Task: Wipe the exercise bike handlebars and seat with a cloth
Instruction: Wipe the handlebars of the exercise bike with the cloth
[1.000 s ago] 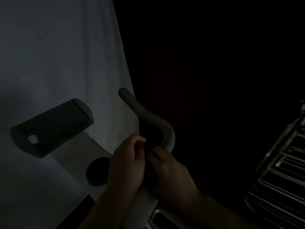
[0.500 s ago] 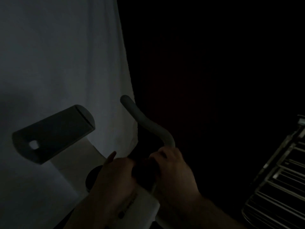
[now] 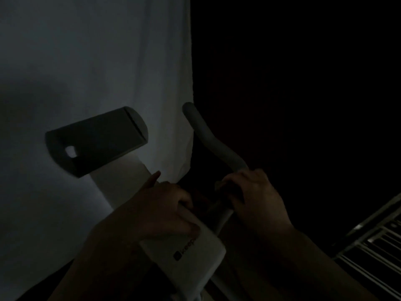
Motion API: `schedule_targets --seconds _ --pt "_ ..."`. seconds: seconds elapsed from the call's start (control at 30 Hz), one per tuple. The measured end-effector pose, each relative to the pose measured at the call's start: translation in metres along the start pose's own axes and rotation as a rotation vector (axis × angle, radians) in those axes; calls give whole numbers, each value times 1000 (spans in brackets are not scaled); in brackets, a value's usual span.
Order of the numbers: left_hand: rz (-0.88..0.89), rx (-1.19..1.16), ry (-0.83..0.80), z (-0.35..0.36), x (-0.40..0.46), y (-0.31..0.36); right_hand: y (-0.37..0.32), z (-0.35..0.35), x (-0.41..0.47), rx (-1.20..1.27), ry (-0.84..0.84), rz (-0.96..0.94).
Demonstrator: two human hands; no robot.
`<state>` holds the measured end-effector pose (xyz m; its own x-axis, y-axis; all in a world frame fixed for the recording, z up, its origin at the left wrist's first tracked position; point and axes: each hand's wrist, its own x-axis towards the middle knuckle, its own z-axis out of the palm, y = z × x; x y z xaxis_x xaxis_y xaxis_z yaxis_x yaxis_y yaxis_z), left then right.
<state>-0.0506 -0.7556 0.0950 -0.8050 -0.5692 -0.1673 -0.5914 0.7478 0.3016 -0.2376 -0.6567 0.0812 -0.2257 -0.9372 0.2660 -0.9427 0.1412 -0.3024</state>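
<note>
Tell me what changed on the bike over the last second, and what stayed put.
Both hands slid down the handlebar toward its base. The left hand came off the bar onto the white stem block; the right hand still wraps the bar, with a dark cloth apparently between them. The console and curtain stayed as they were.

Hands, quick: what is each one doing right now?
Left hand: curled over the top of the white bike post; whether it holds anything cannot be told.
Right hand: grips the grey handlebar; too dark to see a cloth.
</note>
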Motion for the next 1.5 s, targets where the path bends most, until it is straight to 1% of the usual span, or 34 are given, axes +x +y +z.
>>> schedule_targets --seconds 0.03,0.07,0.13,0.17,0.2,0.27,0.3,0.37,0.43,0.47,0.5,0.57,0.6,0.63,0.7,0.73,0.83,0.87,0.93,0.97,1.0,1.03,1.07,1.1,1.13,1.17,1.23,1.27,1.37,1.4,1.47,1.5 --pt "6 11 4 0 0 -1 -6 1 4 -40 -19 -14" --pt "11 17 -1 1 1 -3 -17 0 6 -75 -75 -48" --pt "16 73 -56 3 2 -7 -31 -2 13 -58 -246 -106" --pt "5 92 -89 4 5 -10 -32 -4 20 -36 -327 -99" --pt "-9 64 -94 5 7 -12 -29 -8 28 -46 -337 -85" --pt "-21 -36 -89 4 9 -12 -22 -10 37 -120 -223 -69" --pt "-26 -60 -104 3 9 -10 -24 -8 35 -91 -209 -50" --pt "-40 -13 -121 3 7 -7 -35 0 21 33 -295 -93" --pt "-34 12 -73 4 7 -6 -34 5 14 96 -368 -154" --pt "-25 -14 -44 3 7 -6 -29 3 16 133 -362 -130" --pt "-22 -47 -26 3 6 -6 -23 2 17 158 -312 -79" --pt "-30 -103 -8 3 6 -6 -14 4 10 140 -134 19" --pt "-27 -109 -2 3 5 -4 -17 7 0 153 -57 27" --pt "-15 -100 4 4 5 -3 -22 11 -12 180 13 -16" --pt "8 -112 4 5 4 0 -26 18 -31 228 100 -155" --pt "19 -131 7 6 4 1 -23 20 -35 267 139 -176" --pt "19 -183 51 10 8 4 -24 25 -39 327 244 -44" --pt "21 -190 62 12 8 5 -29 30 -44 331 260 -21" --pt "24 -191 73 14 7 6 -34 37 -54 344 218 -64" --pt "32 -187 71 13 7 7 -31 35 -53 344 191 -84" --pt "42 -187 74 13 6 7 -20 32 -47 297 205 -91" --pt "43 -188 79 13 6 6 -9 29 -40 242 257 -63" --pt "34 -190 84 13 6 7 1 28 -35 216 332 9" --pt "29 -184 101 15 6 9 2 29 -32 259 376 91" --pt "35 -167 133 15 6 12 -3 31 -33 303 382 127" --pt "45 -139 165 16 6 15 -12 35 -37 324 360 95" --pt "57 -102 209 16 6 21 -17 40 -42 204 298 -73" --pt "65 -100 221 16 6 23 -7 41 -35 181 297 -95" --pt "85 -107 274 25 10 33 22 35 -11 275 375 192" --pt "79 -127 272 29 12 38 24 35 -13 258 382 195" --pt "61 -108 229 37 23 48 20 37 -21 200 310 27" --pt "46 -70 198 39 30 53 25 38 -21 214 269 -46"
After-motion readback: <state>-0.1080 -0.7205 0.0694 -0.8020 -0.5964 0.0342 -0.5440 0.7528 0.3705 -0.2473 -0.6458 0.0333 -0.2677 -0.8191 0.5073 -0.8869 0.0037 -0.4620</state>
